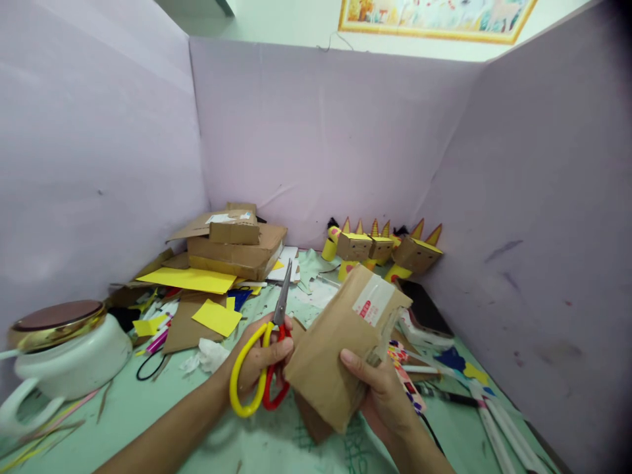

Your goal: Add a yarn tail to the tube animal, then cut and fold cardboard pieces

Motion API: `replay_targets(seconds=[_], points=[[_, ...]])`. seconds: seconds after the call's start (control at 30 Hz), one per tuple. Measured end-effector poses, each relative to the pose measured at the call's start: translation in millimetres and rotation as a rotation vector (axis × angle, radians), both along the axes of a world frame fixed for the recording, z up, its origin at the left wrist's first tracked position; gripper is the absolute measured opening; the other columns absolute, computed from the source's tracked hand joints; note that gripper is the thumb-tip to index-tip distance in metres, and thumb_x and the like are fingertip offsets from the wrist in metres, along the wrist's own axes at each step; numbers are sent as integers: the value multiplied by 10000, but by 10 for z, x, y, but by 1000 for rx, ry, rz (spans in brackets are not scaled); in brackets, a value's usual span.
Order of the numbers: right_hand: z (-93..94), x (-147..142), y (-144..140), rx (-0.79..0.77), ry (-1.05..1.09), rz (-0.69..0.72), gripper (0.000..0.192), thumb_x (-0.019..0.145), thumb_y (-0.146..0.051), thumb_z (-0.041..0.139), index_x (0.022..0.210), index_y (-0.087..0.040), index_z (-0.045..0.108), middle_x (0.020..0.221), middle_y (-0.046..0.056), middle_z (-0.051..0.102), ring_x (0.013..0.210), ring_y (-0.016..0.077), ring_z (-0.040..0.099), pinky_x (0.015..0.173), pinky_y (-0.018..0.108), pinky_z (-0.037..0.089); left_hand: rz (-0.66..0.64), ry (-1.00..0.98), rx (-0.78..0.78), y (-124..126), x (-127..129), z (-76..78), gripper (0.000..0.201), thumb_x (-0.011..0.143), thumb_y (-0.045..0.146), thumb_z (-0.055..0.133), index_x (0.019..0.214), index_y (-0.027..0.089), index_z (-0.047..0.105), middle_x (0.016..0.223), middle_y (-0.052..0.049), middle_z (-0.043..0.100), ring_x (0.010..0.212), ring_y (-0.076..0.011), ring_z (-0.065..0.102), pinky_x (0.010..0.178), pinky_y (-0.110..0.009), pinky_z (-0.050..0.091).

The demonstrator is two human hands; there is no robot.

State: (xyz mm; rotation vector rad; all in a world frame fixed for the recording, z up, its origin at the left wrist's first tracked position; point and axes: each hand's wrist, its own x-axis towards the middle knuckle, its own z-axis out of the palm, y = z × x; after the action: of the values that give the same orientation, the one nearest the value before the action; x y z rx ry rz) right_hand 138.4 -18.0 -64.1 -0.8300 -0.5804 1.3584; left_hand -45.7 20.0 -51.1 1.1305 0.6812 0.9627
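My left hand (264,359) is closed around a pair of scissors (281,303) with one yellow and one red handle loop. Their metal blades point up and look closed together. In my right hand (382,392) is a piece of brown cardboard (330,342), tilted, with the thumb on its face. Clear tape and a label with red print (368,306) cover its upper right part. The cardboard's left edge is close to the fingers of my left hand; whether they touch it I cannot tell. Another brown piece shows beneath it.
Stacked cardboard boxes (232,253) stand at the back left, with yellow paper (217,318) in front. A lidded white mug (74,355) is at the left. Cardboard animal figures (415,253) line the back right. Markers (459,398) and a dark-topped device (427,316) lie at the right. Purplish walls enclose the table.
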Motion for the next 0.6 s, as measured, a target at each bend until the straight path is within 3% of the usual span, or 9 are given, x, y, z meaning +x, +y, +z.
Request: replay_targets(seconds=[0.13, 0.23, 0.37, 0.53, 0.6], points=[[41, 170, 91, -10, -17, -287, 828, 530, -251, 818, 1279, -249, 464, 1008, 27, 695, 894, 228, 645, 839, 379, 512, 123, 516, 395, 58, -135, 106, 276, 822, 451, 497, 729, 196, 445, 456, 47, 501, 399, -106, 441, 420, -207, 349], [92, 279, 123, 50, -21, -401, 742, 567, -252, 799, 1247, -270, 502, 1082, -7, 667, 976, 194, 614, 926, 347, 469, 212, 731, 587, 79, -208, 167, 238, 839, 419, 453, 739, 203, 453, 519, 35, 520, 480, -127, 483, 493, -223, 382], [116, 348, 129, 93, -16, -456, 626, 625, -279, 763, 1210, -281, 537, 1145, -22, 637, 1047, 193, 583, 981, 366, 431, 219, 854, 601, 47, -241, 193, 184, 846, 382, 418, 870, 211, 480, 641, 15, 576, 577, -154, 531, 548, -235, 402], [91, 377, 137, 139, -88, -483, 624, 625, -243, 746, 1210, -295, 535, 1185, -31, 616, 1124, 202, 535, 1029, 386, 375, -3, 810, 568, -71, -281, 287, 181, 816, 353, 482, 917, 245, 588, 902, -35, 664, 862, -220, 585, 728, -261, 428], [97, 370, 134, 141, -84, -488, 657, 616, -229, 748, 1225, -312, 517, 1209, -42, 600, 1143, 201, 519, 1043, 390, 353, -21, 770, 538, -130, -271, 356, 249, 769, 356, 546, 998, 287, 614, 1065, -36, 659, 988, -264, 568, 842, -300, 404]])
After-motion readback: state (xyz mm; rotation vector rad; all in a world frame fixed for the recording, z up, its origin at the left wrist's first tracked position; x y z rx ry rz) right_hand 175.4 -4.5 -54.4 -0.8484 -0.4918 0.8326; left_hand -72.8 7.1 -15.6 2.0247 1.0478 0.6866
